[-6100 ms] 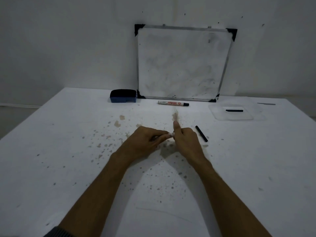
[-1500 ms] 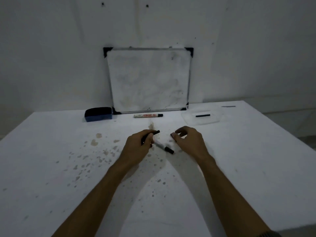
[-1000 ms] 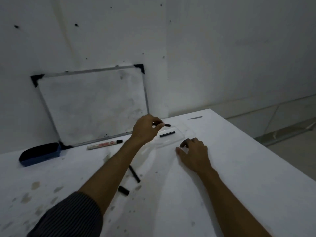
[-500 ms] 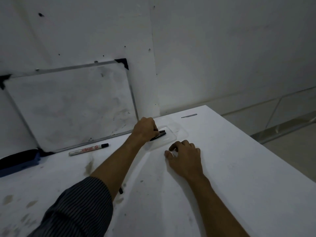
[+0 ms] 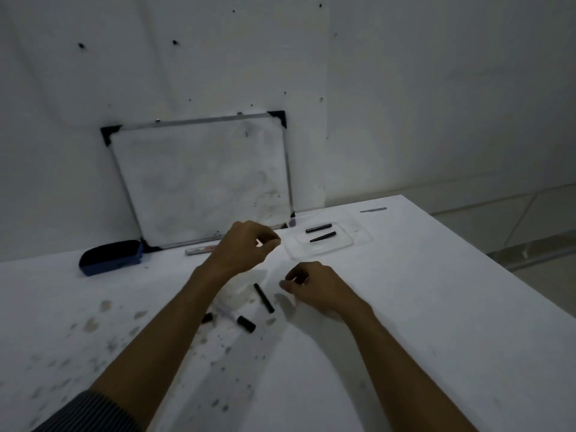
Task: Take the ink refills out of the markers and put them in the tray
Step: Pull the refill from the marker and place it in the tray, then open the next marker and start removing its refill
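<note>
Two ink refills (image 5: 321, 232) lie in the clear tray (image 5: 327, 247) at the desk's (image 5: 405, 307) far side. Left hand (image 5: 241, 249) and right hand (image 5: 314, 286) hover loosely curled, empty. An opened marker (image 5: 232, 316) and black piece (image 5: 263, 298) lie between them; eraser (image 5: 110, 257) and whiteboard (image 5: 202, 179) stand behind.

The big white table (image 5: 436, 307) has many small dark spots on its left part. Behind it stands a plain white wall (image 5: 436, 88) with a few little black dots. A white board with a thin metal frame and black corners (image 5: 202, 182) leans against that wall. On the right is a pale grey floor (image 5: 554, 275). The room is dim.
</note>
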`<action>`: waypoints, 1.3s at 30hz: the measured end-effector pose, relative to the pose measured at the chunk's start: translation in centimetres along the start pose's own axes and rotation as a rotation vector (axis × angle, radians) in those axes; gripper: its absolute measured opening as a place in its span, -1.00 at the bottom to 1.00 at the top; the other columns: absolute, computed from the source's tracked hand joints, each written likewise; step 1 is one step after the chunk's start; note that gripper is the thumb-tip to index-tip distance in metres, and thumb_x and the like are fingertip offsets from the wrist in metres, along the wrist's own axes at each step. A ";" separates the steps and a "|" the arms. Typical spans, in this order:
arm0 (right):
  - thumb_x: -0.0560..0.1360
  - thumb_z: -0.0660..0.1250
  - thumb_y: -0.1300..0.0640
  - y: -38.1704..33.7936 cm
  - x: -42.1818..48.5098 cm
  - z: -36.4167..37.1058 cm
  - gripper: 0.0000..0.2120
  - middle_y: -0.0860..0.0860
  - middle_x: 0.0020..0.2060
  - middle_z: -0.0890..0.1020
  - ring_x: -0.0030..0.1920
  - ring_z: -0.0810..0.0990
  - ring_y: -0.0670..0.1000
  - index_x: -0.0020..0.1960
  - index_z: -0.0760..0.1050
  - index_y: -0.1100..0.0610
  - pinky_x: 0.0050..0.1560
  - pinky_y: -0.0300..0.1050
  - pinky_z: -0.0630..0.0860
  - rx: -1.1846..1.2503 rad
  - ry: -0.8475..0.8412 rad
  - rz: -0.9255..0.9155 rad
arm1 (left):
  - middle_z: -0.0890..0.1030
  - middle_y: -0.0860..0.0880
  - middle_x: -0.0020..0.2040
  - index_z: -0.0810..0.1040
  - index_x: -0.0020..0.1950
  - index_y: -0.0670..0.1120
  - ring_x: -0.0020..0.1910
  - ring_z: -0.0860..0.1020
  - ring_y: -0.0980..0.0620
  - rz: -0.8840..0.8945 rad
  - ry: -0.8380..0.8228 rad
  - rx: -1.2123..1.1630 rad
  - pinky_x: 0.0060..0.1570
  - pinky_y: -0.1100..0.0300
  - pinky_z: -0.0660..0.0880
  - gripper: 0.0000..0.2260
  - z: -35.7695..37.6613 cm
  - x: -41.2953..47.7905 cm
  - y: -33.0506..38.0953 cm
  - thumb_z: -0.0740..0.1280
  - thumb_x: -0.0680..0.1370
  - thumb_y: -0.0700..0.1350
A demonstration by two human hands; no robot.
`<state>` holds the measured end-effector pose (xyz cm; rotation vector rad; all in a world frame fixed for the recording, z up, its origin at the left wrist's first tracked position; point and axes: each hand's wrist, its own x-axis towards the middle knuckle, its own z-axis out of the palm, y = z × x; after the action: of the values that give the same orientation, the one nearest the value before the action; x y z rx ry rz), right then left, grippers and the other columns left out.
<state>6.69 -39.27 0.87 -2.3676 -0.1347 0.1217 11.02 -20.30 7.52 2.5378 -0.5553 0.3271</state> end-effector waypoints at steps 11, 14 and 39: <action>0.54 0.40 -0.03 -4.9 -2.3 6.2 -0.81 -0.01 -0.10 0.74 -0.02 0.69 0.08 0.00 0.68 0.07 0.16 0.12 0.57 -0.070 0.212 0.057 | 0.59 0.01 0.00 0.64 0.13 -0.07 0.01 0.54 0.01 -0.289 0.146 0.006 -0.04 0.14 0.45 -0.78 -0.8 -14.5 -7.0 0.35 0.63 0.06; 0.57 0.38 -0.04 -4.3 -2.9 6.7 -0.86 -0.05 -0.05 0.74 -0.04 0.69 0.00 0.03 0.64 0.01 0.20 0.10 0.54 0.111 0.317 0.019 | 0.70 -0.06 -0.06 0.69 0.02 -0.10 0.04 0.60 -0.11 -0.496 0.197 0.065 0.01 0.05 0.54 -0.59 0.3 -13.9 -6.6 0.32 0.60 0.23; 0.57 0.45 0.04 -6.5 -3.1 7.0 -0.82 0.01 -0.06 0.70 -0.12 0.60 -0.04 0.14 0.67 0.06 -0.09 -0.20 0.55 0.967 0.074 0.057 | 0.76 -0.19 0.11 0.69 0.17 -0.24 0.16 0.71 -0.16 -0.609 -0.009 -1.041 0.25 -0.02 0.60 -0.75 -5.8 -12.0 -5.9 0.34 0.67 -0.08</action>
<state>2.38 -30.23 0.55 -1.4081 0.0309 0.0954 2.31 -8.78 5.85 1.5649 0.0875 -0.1759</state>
